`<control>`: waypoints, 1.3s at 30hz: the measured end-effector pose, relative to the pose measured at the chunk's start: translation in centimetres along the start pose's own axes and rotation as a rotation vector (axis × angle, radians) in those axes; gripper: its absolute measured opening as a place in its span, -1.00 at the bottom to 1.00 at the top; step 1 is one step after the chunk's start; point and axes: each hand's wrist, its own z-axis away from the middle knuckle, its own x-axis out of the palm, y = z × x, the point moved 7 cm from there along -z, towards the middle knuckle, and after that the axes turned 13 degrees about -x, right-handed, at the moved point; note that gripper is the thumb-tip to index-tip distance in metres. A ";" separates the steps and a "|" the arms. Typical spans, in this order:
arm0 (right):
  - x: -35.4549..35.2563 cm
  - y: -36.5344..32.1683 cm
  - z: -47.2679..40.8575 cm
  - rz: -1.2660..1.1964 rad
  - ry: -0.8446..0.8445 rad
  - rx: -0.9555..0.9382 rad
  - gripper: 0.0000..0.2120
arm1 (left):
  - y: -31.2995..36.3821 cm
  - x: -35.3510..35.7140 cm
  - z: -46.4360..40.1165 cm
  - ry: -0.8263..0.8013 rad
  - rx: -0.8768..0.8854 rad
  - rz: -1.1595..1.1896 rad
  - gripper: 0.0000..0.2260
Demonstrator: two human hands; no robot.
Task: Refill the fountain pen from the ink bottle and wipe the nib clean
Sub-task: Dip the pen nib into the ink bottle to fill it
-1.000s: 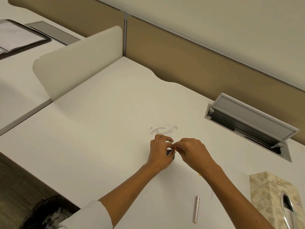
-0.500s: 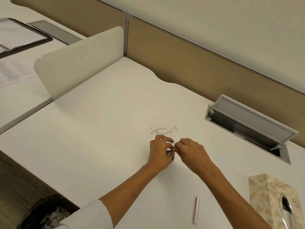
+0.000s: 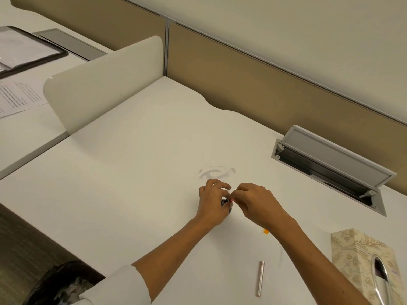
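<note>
My left hand curls round a small dark ink bottle standing on the white desk; only a bit of its dark top shows between the fingers. My right hand pinches a thin pinkish-red pen part right at the bottle's mouth. The pen's tip is hidden by my fingers. A slim metallic pen barrel lies on the desk near the front, apart from both hands. A small orange piece peeks out beside my right forearm.
A patterned tissue box stands at the right front. An open grey cable hatch is set in the desk at the back right. A faint smear marks the desk just behind my hands. A white divider rises at left; a bin below.
Both hands stay at the bottle almost unmoved. My right hand's fingers shifted slightly at the bottle's mouth, and the orange piece shows again beside the forearm.
</note>
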 end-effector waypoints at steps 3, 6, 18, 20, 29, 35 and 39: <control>0.1 -0.1 0.0 0.052 0.016 0.000 -0.90 | 0.0 0.0 0.0 0.000 -0.005 -0.008 -0.92; 0.2 -0.3 -0.2 0.115 0.035 0.000 -0.89 | -0.1 -0.1 0.0 0.001 -0.007 -0.006 -0.94; -0.2 0.2 0.4 -0.043 0.092 0.012 -0.82 | 0.1 -0.2 0.0 0.005 0.017 -0.020 -0.95; 0.0 0.3 0.5 -0.034 0.068 -0.017 -0.84 | 0.2 -0.2 0.1 0.003 0.019 -0.036 -0.94; -0.2 -0.4 0.1 0.212 0.094 -0.054 -0.84 | 0.2 -0.2 0.2 0.011 0.025 -0.049 -0.94; -0.5 -1.1 -0.1 0.303 0.115 -0.097 -0.87 | 0.3 -0.2 0.1 0.016 0.029 -0.054 -0.94; -0.5 -1.2 0.0 0.378 0.166 -0.118 -0.73 | 0.3 0.1 0.2 -0.002 0.041 -0.059 -0.94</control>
